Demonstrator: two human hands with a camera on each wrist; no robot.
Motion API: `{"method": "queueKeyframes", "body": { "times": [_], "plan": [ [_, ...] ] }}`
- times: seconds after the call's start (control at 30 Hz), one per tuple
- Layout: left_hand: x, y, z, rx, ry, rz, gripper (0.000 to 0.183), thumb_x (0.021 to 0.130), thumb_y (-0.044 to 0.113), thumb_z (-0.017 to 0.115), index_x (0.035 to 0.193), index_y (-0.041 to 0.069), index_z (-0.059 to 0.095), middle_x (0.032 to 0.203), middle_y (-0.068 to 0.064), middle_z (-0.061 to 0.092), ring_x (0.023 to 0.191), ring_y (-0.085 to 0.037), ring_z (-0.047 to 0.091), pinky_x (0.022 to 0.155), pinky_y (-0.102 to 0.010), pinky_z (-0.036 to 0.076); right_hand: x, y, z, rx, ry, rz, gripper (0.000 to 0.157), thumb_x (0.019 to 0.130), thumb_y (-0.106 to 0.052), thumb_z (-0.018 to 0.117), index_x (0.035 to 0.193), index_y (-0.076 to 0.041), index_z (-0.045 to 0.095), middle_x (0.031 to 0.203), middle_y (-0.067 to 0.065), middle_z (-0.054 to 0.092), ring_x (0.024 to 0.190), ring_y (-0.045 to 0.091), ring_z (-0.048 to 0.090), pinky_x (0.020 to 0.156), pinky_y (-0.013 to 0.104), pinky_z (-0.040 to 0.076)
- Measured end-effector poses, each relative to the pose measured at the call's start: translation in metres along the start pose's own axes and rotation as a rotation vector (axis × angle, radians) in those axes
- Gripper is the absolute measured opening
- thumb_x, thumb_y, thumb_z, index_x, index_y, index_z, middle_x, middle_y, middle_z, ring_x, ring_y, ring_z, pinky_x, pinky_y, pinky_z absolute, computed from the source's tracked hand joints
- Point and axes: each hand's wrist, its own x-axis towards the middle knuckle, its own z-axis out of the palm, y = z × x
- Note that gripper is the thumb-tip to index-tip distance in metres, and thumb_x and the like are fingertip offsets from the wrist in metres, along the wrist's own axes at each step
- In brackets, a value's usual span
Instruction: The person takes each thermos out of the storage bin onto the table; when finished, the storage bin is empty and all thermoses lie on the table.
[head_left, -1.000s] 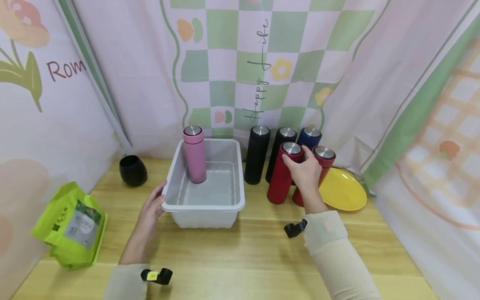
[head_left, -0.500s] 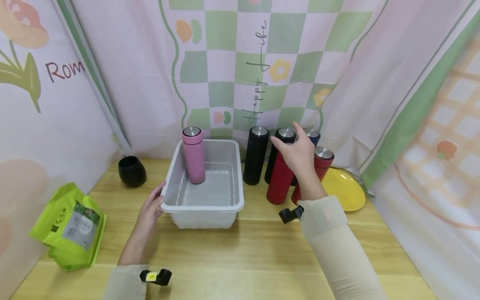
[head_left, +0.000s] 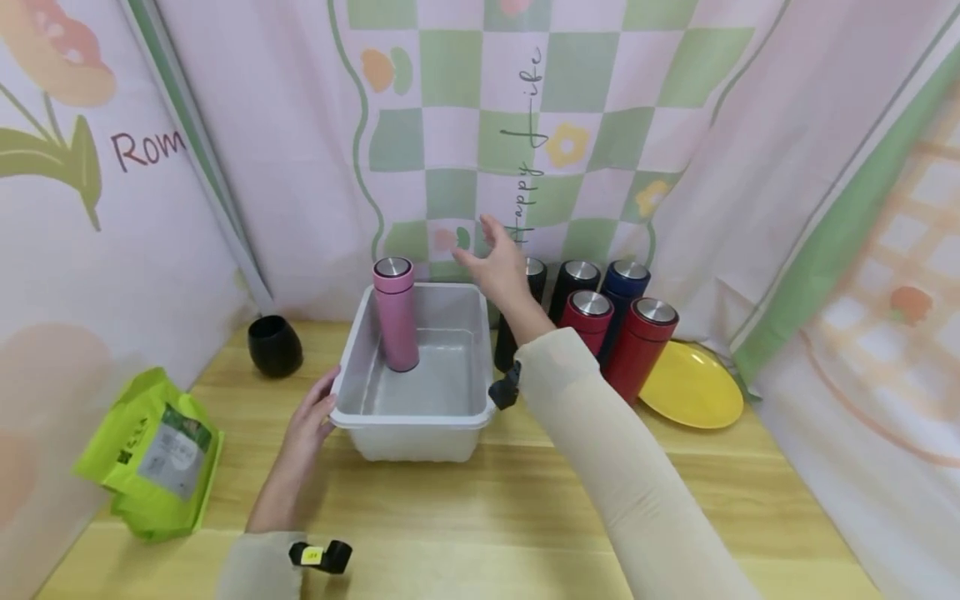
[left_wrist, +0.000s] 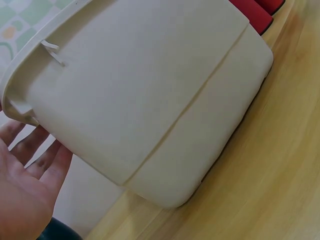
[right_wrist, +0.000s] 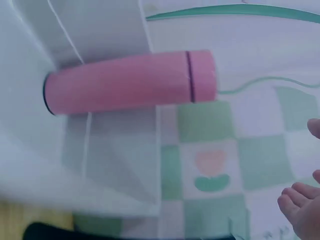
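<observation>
A pink vacuum flask (head_left: 397, 325) with a steel-topped lid stands upright inside the grey plastic bin (head_left: 420, 421), near its left wall. My left hand (head_left: 309, 421) holds the bin's left rim; in the left wrist view its fingers (left_wrist: 37, 150) lie beneath the rim. Over the bin's back right corner, my right hand (head_left: 498, 267) is raised with thumb and fingers spread, nothing between them. Right of the bin stand black flasks (head_left: 573, 287), a blue flask (head_left: 624, 292), and two red flasks, one in front (head_left: 588, 321) and one at right (head_left: 641, 346). My right forearm partly covers them.
A yellow plate (head_left: 697, 387) lies behind the red flasks at the right. A round black cup (head_left: 275, 346) stands left of the bin, with a bright green pouch (head_left: 157, 454) nearer the front. Patterned curtains (head_left: 450, 125) rise behind the wooden table (head_left: 450, 525).
My right hand has let go of the front red flask, lifted and moved left across the black flasks to above the bin. My left hand has stayed on the bin.
</observation>
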Motion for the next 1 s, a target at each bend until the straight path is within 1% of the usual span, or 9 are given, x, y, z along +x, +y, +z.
{"method": "queueKeyframes", "body": {
  "times": [0.1,0.23,0.33,0.43,0.5,0.63,0.7,0.83,1.0],
  "plan": [
    [0.003,0.001,0.001,0.021,0.004,-0.014,0.049,0.104,0.011,0.039,0.148,-0.005,0.029,0.136,0.004,0.043,0.119,-0.008,0.043,0.095,-0.027,0.042,0.007,-0.001,0.021,0.017,-0.032,0.004,0.070,0.089,-0.034,0.072,0.148,-0.017,0.040,0.145,0.005,0.047,0.131,0.020,0.043,0.104,0.034,0.038],
    [0.003,0.002,0.003,0.026,0.008,-0.022,0.049,0.103,0.010,0.039,0.148,-0.005,0.029,0.144,-0.011,0.039,0.119,-0.007,0.044,0.096,-0.029,0.041,0.014,0.001,0.050,0.052,-0.078,-0.013,0.065,0.089,-0.027,0.073,0.146,-0.014,0.043,0.142,0.008,0.049,0.129,0.021,0.046,0.100,0.033,0.042],
    [0.002,0.001,0.003,0.024,0.014,-0.028,0.049,0.102,0.010,0.040,0.148,-0.004,0.030,0.151,-0.023,0.029,0.118,-0.006,0.044,0.097,-0.030,0.041,0.017,0.002,0.068,0.080,-0.121,-0.019,0.064,0.089,-0.025,0.072,0.146,-0.014,0.044,0.143,0.010,0.048,0.130,0.022,0.045,0.099,0.033,0.043],
    [0.000,0.000,0.002,0.026,0.022,-0.027,0.048,0.103,0.011,0.040,0.148,-0.003,0.031,0.151,-0.022,0.030,0.118,-0.005,0.044,0.096,-0.028,0.041,0.018,0.002,0.082,0.072,-0.168,-0.021,0.066,0.088,-0.024,0.074,0.146,-0.015,0.044,0.144,0.011,0.046,0.130,0.024,0.044,0.099,0.036,0.043],
    [0.000,-0.001,0.002,0.027,0.029,-0.023,0.048,0.103,0.011,0.040,0.149,-0.002,0.032,0.150,-0.017,0.034,0.118,-0.004,0.045,0.095,-0.026,0.041,0.018,0.002,0.091,0.059,-0.201,-0.026,0.068,0.087,-0.024,0.075,0.147,-0.016,0.043,0.146,0.010,0.045,0.131,0.025,0.043,0.101,0.037,0.041],
    [-0.001,-0.004,0.002,0.023,0.027,-0.014,0.048,0.103,0.012,0.040,0.148,-0.003,0.032,0.147,-0.011,0.038,0.118,-0.005,0.045,0.095,-0.025,0.041,0.016,0.006,0.105,0.017,-0.245,-0.066,0.072,0.086,-0.024,0.077,0.147,-0.010,0.043,0.145,0.011,0.045,0.131,0.026,0.042,0.106,0.034,0.034],
    [-0.001,-0.005,0.004,0.024,0.022,-0.019,0.049,0.103,0.012,0.039,0.148,-0.004,0.031,0.148,-0.014,0.036,0.118,-0.005,0.045,0.096,-0.027,0.041,0.014,0.009,0.111,0.005,-0.245,-0.070,0.070,0.086,-0.024,0.077,0.146,-0.008,0.044,0.143,0.012,0.047,0.131,0.025,0.043,0.106,0.032,0.034],
    [-0.002,-0.004,0.006,0.026,0.014,-0.030,0.049,0.103,0.012,0.039,0.149,-0.005,0.029,0.152,-0.025,0.027,0.118,-0.004,0.045,0.098,-0.030,0.040,0.011,0.012,0.117,0.001,-0.207,-0.044,0.065,0.086,-0.026,0.077,0.143,-0.012,0.049,0.138,0.010,0.053,0.124,0.025,0.049,0.100,0.032,0.041],
    [0.000,0.000,0.004,0.027,0.024,-0.033,0.050,0.103,0.013,0.039,0.149,-0.004,0.029,0.153,-0.026,0.024,0.119,-0.004,0.044,0.096,-0.026,0.040,0.009,0.008,0.118,0.023,-0.167,-0.033,0.066,0.081,-0.032,0.079,0.140,-0.014,0.053,0.133,0.009,0.057,0.120,0.025,0.052,0.096,0.033,0.044]
  ]
}}
